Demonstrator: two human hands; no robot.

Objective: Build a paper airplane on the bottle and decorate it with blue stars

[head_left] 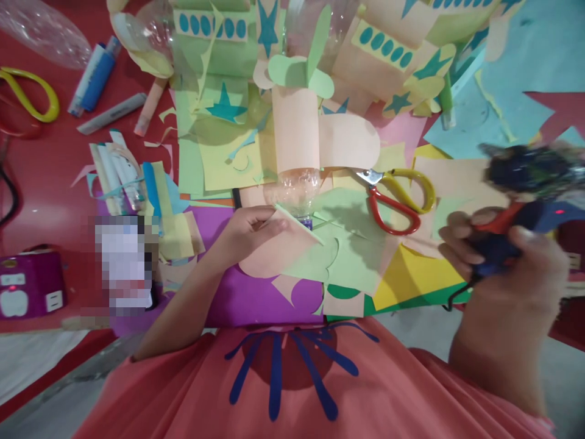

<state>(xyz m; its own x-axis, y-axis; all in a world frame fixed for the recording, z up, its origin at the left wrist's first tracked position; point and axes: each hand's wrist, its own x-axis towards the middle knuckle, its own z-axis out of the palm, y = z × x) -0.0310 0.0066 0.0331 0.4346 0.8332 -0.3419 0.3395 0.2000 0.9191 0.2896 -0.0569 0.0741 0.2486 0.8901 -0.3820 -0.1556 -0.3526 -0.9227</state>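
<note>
My left hand (249,235) is closed in a pinch on a paper piece (265,253), peach with a light green folded edge, above the purple sheet (228,299). My right hand (507,250) is wrapped round a dark blue glue gun (498,244) with a red-orange trigger and a small red light; motion blurs it, and a black cord hangs below. In front of my left hand lies a clear plastic bottle (299,186) wrapped in a peach paper tube (296,128), with a green paper propeller (304,72) at its far end and a rounded peach wing (350,140) at its side.
Scissors (397,198) with red and yellow handles lie between my hands on paper scraps. Markers (103,73) and a phone-like blurred object (123,262) are at left, near a purple power socket box (31,283). Decorated paper-covered bottles (379,55) stand behind.
</note>
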